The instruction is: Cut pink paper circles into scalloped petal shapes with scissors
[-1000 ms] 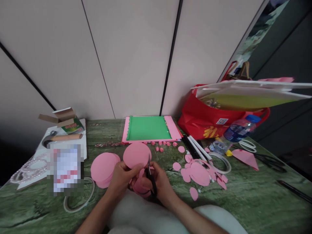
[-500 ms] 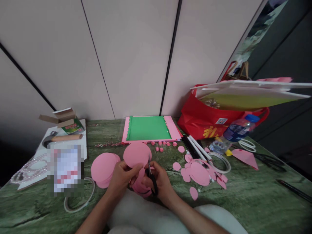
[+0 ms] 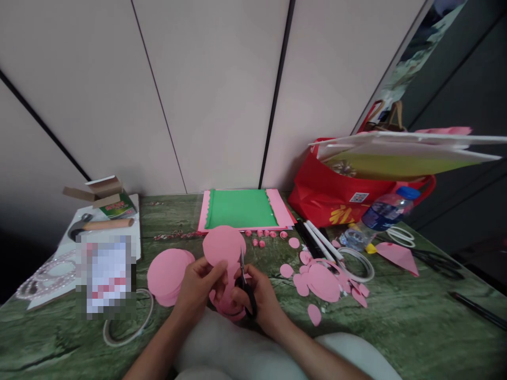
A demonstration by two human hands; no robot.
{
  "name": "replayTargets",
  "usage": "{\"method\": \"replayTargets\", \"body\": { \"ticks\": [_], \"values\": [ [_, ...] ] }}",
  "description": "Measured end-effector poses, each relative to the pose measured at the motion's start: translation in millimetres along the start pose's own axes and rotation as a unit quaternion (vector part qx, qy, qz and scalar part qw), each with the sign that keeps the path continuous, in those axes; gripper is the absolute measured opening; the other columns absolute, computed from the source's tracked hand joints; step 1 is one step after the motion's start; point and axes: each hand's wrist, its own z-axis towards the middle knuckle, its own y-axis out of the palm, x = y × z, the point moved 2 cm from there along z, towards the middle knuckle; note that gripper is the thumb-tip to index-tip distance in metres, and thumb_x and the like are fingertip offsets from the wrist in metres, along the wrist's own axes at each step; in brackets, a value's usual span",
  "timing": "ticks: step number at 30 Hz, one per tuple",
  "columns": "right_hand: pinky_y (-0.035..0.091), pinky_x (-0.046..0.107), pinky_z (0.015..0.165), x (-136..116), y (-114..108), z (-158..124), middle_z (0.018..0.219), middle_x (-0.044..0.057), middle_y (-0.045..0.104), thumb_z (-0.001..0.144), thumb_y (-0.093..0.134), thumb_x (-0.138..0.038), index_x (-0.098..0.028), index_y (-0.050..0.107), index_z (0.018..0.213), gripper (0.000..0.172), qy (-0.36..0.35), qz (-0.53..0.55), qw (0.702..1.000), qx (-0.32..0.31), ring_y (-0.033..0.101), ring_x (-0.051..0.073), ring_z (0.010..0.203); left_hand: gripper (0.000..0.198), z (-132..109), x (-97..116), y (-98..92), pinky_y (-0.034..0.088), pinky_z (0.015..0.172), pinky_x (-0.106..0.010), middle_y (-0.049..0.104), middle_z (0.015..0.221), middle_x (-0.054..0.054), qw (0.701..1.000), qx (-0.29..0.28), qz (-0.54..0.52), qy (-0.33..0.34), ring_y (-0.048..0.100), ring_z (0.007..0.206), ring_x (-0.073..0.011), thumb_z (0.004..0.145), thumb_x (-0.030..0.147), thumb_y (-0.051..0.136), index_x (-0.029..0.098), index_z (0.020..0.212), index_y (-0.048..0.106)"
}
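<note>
My left hand [image 3: 204, 279] pinches the lower edge of a pink paper circle [image 3: 224, 245] between thumb and fingers. In my right hand [image 3: 257, 290] are black-handled scissors [image 3: 247, 291], blades pointing up along the circle's right edge. Whether the blades touch the paper I cannot tell. Below my hands, more pink paper [image 3: 227, 306] shows near my lap, partly hidden by my fingers. A stack of pink paper circles [image 3: 169, 277] lies just left of my left hand. To the right of the scissors, pink paper scraps [image 3: 322, 282] are scattered on the table.
Green and pink paper sheets [image 3: 242, 208] lie at the back, with small pink rolls [image 3: 261, 233] before them. Tape rolls [image 3: 358, 264], white pens [image 3: 322, 237], a water bottle [image 3: 382, 216] and a red bag [image 3: 317, 184] stand right. A hammer [image 3: 106, 224] lies left.
The pink circle has turned and shifted slightly in my left hand, its right edge sitting a little differently against the blades. Both hands keep their hold.
</note>
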Motion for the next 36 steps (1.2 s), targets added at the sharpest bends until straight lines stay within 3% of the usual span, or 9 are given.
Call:
{"method": "replayTargets", "body": {
  "ticks": [7, 17, 28, 36],
  "values": [
    [0.034, 0.019, 0.038, -7, 8, -3, 0.05, -0.008, 0.049, 0.053, 0.077, -0.036, -0.022, 0.046, 0.068, 0.037, -0.019, 0.02, 0.999, -0.024, 0.044, 0.009, 0.041, 0.043, 0, -3, -2.8, 0.02, 0.031, -0.019, 0.039, 0.027, 0.005, 0.996, 0.028, 0.087, -0.003, 0.031, 0.027, -0.004, 0.064, 0.04, 0.067, 0.015, 0.035, 0.047],
    [0.037, 0.022, 0.049, 3, 3, 5, 0.058, -0.007, 0.055, 0.047, 0.082, -0.03, -0.023, 0.046, 0.078, 0.048, -0.034, 0.069, 0.997, 0.012, 0.046, 0.01, 0.048, 0.038, -3, 0, 0.6, 0.018, 0.032, -0.02, 0.039, 0.027, 0.005, 0.992, 0.027, 0.118, -0.035, 0.03, 0.027, -0.0046, 0.057, 0.04, 0.068, 0.015, 0.035, 0.049],
    [0.028, 0.018, 0.041, 4, 0, 3, 0.051, -0.009, 0.048, 0.051, 0.078, -0.028, -0.021, 0.045, 0.076, 0.042, -0.014, 0.036, 0.999, -0.003, 0.035, 0.007, 0.042, 0.035, -1, -1, -1.0, 0.016, 0.032, -0.019, 0.04, 0.031, 0.006, 0.995, 0.023, 0.098, -0.015, 0.029, 0.029, -0.0038, 0.057, 0.04, 0.07, 0.015, 0.041, 0.05],
    [0.03, 0.019, 0.04, 3, -1, 1, 0.045, -0.01, 0.049, 0.055, 0.074, -0.032, -0.022, 0.045, 0.076, 0.037, 0.003, 0.006, 1.0, 0.001, 0.039, 0.008, 0.037, 0.035, 0, -2, -0.5, 0.02, 0.03, -0.018, 0.046, 0.034, 0.005, 0.998, 0.011, 0.058, -0.009, 0.034, 0.028, -0.0046, 0.059, 0.04, 0.071, 0.015, 0.045, 0.051]
  ]
}}
